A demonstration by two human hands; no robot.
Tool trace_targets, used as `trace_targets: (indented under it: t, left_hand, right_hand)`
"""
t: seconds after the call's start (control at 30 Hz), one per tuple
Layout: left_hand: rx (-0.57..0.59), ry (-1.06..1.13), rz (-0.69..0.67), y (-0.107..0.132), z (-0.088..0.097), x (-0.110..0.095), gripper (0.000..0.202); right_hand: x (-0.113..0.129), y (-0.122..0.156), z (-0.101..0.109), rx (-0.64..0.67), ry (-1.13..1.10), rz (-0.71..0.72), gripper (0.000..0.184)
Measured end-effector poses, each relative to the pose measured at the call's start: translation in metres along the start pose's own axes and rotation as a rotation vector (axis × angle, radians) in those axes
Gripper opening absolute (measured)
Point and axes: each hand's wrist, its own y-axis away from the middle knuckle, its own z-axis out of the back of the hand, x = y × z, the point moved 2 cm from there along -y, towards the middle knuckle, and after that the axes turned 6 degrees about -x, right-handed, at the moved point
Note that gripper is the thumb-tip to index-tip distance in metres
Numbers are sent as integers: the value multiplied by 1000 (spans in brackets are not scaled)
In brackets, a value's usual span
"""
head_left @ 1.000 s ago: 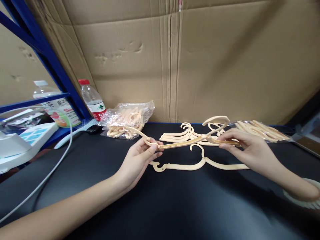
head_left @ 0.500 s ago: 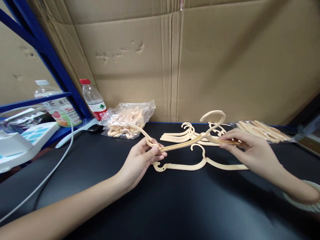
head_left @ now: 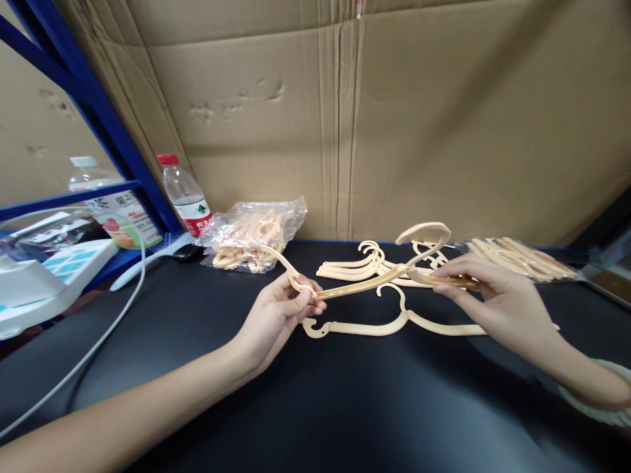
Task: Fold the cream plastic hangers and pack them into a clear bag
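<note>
Between my two hands a cream plastic clothes hanger (head_left: 365, 286) is held above the table, its hook leaning up and to the right. My left hand (head_left: 279, 312) pinches the left end, where a curved end piece sticks up past the fingers. The right arm of the hanger is gripped by my right hand (head_left: 497, 295) between thumb and fingers, which hide its far end. Below it on the table lies another cream hanger (head_left: 369, 329), partly covered by my right hand. Behind stand several stacked hangers (head_left: 345, 270).
Plastic bags of cream hanger parts (head_left: 251, 240) and long pieces (head_left: 522, 259) lie at the back of the black table (head_left: 315, 407). At left are a red-capped bottle (head_left: 187, 200), a brush (head_left: 152, 259), a white cable (head_left: 118, 322) and a blue frame (head_left: 98, 105). Cardboard (head_left: 256, 131) rises behind.
The held hanger's hook has tipped slightly lower and to the right. Both hands keep their grip and have hardly moved.
</note>
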Motion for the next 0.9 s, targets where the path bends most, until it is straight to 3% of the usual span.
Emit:
trace_targets:
  t: [0.33, 0.57, 0.9]
  left_hand:
    - [12, 5, 76, 0, 2, 0, 16]
    - [90, 10, 106, 2, -2, 0, 17]
    - [71, 101, 148, 2, -3, -6, 15]
  right_hand:
    - [6, 0, 2, -30, 18, 88, 6]
    - [11, 1, 0, -38, 5, 103, 8]
    - [8, 0, 3, -76, 29, 133, 6]
